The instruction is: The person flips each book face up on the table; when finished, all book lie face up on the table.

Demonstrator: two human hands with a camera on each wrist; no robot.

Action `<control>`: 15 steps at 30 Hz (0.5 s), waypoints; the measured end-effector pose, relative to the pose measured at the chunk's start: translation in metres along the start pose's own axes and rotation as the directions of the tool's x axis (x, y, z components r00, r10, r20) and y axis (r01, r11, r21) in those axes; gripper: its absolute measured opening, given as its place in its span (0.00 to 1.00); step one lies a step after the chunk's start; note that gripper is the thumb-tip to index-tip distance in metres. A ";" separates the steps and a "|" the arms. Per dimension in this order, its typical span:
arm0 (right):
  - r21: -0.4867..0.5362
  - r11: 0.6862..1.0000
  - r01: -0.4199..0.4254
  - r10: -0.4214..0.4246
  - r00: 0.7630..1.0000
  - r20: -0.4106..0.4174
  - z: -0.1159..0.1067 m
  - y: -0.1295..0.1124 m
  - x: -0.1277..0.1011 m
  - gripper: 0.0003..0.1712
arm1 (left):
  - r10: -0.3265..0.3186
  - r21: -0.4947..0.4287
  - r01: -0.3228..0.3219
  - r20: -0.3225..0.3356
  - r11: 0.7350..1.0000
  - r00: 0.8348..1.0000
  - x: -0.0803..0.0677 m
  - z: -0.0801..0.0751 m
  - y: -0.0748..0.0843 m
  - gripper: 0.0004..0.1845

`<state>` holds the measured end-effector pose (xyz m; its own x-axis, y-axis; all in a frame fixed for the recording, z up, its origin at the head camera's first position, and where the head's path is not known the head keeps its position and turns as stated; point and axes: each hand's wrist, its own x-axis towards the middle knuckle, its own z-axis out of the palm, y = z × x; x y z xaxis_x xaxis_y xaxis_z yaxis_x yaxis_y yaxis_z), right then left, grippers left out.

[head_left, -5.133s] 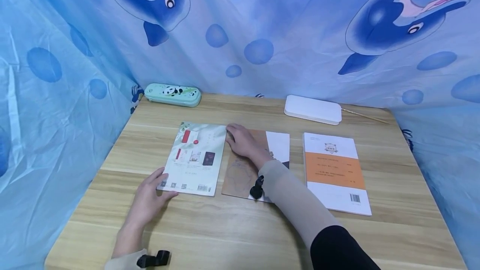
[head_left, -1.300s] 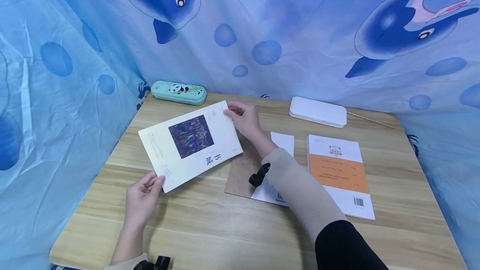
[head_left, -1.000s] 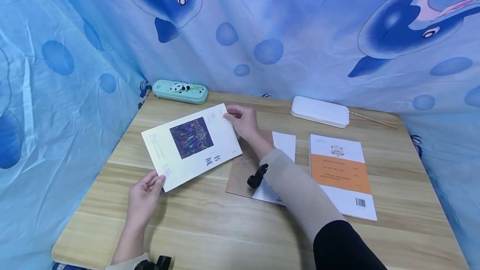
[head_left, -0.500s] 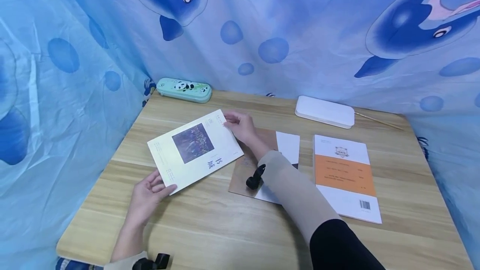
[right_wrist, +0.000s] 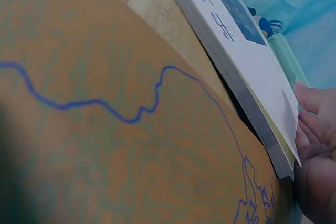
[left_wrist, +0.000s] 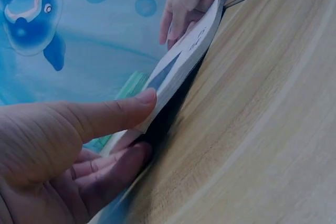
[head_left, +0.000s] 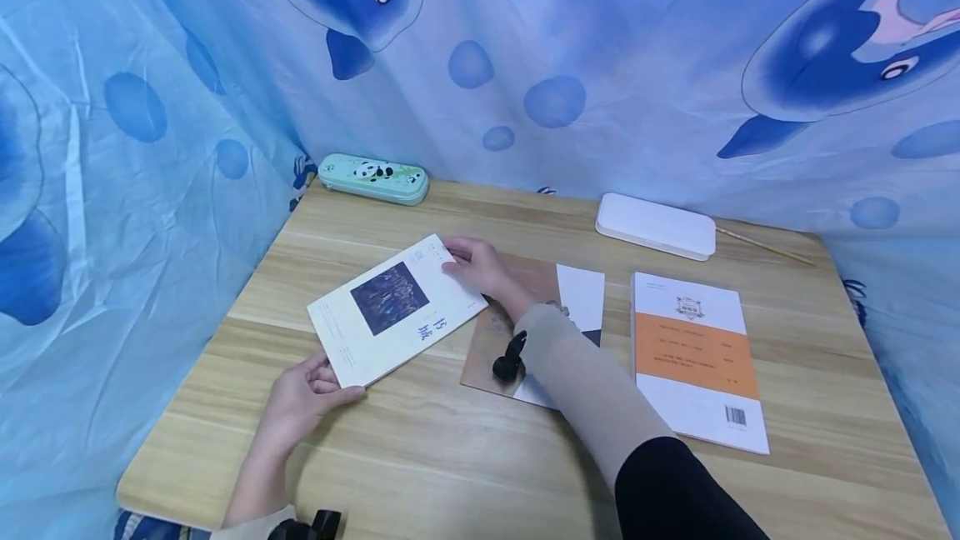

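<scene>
— Over the left half of the pale wooden desk (head_left: 465,473), what are the two hands doing with that cream paperback with the dark picture on its cover (head_left: 395,309)?

— They hold it by opposite corners. The left hand (head_left: 303,397) has the near corner, thumb on the cover and fingers curled underneath; the left wrist view shows that pinch plainly. The right hand (head_left: 480,267) takes the far corner, fingertips on the cover edge, thumb hidden behind.

— So both grips are closed on the book?

— Yes, each grasping the same paperback. Held diagonally like that it stays level and cannot swing.

— Is it lying flat?

— Not quite. From the left wrist a dark gap shows under it, so its near part is lifted off the desk. Its right corner hangs above the brown book with a blue map line on its cover (head_left: 501,332), which lies just beside it; I cannot tell whether the two touch.

— What else is about?

— A white book with an orange band (head_left: 697,357) lies flat to the right, back cover up with its barcode showing. Along the back edge sit a mint green pencil case with a panda on it (head_left: 372,178) and a flat white box (head_left: 656,227), with a thin wooden stick (head_left: 761,243) just beside the box. Blue dolphin-print cloth (head_left: 600,57) hangs behind and round the sides
</scene>
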<state>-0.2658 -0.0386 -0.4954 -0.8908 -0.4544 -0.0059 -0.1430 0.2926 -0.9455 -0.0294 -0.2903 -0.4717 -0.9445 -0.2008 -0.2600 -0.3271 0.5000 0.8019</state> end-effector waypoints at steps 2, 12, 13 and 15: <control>-0.032 0.999 0.018 -0.018 1.000 -0.005 0.001 0.000 0.000 0.27 | -0.009 0.056 0.009 -0.006 0.998 1.000 0.000 0.000 0.000 0.46; -0.171 0.983 0.066 -0.067 0.998 -0.003 -0.011 0.000 -0.016 0.23 | 0.075 0.182 -0.044 -0.167 0.982 0.983 0.014 -0.006 -0.002 0.30; -0.189 0.980 0.057 -0.058 0.998 0.002 -0.013 -0.001 -0.019 0.23 | 0.090 0.192 -0.052 -0.194 0.980 0.977 0.017 -0.007 -0.003 0.29; -0.229 0.972 0.045 -0.042 0.999 0.015 -0.017 -0.002 -0.026 0.23 | 0.126 0.204 -0.077 -0.236 0.976 0.964 0.024 -0.009 -0.004 0.27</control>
<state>-0.2499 -0.0133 -0.4881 -0.8773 -0.4790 0.0292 -0.2775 0.4566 -0.8453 -0.0501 -0.3050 -0.4763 -0.9439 -0.3293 -0.0230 -0.2526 0.6757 0.6926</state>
